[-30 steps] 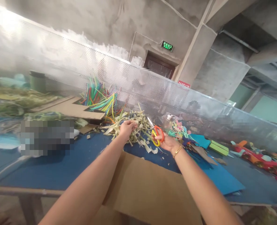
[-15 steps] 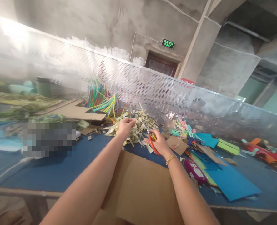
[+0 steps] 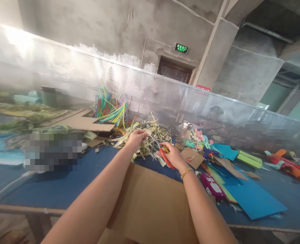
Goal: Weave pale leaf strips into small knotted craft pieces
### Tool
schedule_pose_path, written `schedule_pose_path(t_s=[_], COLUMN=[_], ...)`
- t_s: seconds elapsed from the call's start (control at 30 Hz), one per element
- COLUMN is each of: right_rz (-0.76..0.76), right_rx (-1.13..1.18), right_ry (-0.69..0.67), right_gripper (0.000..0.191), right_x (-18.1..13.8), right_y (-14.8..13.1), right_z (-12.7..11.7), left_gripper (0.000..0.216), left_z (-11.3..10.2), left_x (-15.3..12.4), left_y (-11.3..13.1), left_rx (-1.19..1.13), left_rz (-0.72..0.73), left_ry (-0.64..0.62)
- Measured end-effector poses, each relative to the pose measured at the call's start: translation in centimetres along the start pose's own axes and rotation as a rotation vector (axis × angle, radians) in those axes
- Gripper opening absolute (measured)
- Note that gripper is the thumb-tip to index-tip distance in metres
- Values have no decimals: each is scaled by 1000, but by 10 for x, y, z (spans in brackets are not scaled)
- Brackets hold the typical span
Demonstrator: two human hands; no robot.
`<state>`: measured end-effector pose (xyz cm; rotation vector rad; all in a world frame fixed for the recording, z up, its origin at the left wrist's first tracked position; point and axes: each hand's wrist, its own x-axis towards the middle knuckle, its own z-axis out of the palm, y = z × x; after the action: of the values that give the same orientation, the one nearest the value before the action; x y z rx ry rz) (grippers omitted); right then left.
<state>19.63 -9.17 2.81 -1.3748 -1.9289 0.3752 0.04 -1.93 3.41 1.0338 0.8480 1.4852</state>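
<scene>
My left hand (image 3: 136, 137) is closed in a pinch on a pale green strip at the near edge of a heap of green and cream paper strips (image 3: 150, 135) on the blue table (image 3: 71, 176). My right hand (image 3: 172, 156) grips red and yellow scissors (image 3: 162, 153). The blades point up and left toward the strip that my left hand holds. A gold bracelet is on my right wrist. A brown cardboard sheet (image 3: 152, 206) lies under both forearms.
A perforated metal screen (image 3: 165, 98) runs behind the table. Coloured sticks (image 3: 109, 106) and cardboard pieces (image 3: 81, 120) lie at the back left. Blue and green paper sheets (image 3: 249, 200), a pink object (image 3: 212, 186), paper flowers (image 3: 198, 140) and a red toy car (image 3: 289, 166) are at the right.
My right hand with the scissors moved left toward my left hand, and the blades now reach the held strip. The view shifted slightly to the right.
</scene>
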Motion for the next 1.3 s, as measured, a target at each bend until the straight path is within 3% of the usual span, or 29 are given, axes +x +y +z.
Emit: schedule_pose_path(t_s=[0.5,0.7,0.77,0.9,1.07,1.13,1.2,1.3], right_rz=[76,134,194,327,337,320,279,172], right_rx=[229,296,220,-259,-598,-641,-620,-279], right_ry=[6,40,62,106,-65,-111,-71,112], right_gripper=[47,50,51,53,37,31,25,29], right_x=[7,8,8,9,8,6,5,8], right_y=[11,14,18,27,30,28,24,18], right_z=[10,8,6,5,7,5,3,4], left_gripper=[35,34,32,31,26,27,29,29], left_z=[5,4,5,10,13,12,12,15], left_x=[1,-1,-1,-5,-10,-10,-9,-10], left_y=[-6,-4,-4,-6,-11,-13,-14,-15], left_rx=[2,27,22,2,50,77,109,179], left_rz=[-60,-50,-54,-65,-110,-105,-80,-28], left_ry=[-107,-63,-57,-111,-200,-201,-181,-154])
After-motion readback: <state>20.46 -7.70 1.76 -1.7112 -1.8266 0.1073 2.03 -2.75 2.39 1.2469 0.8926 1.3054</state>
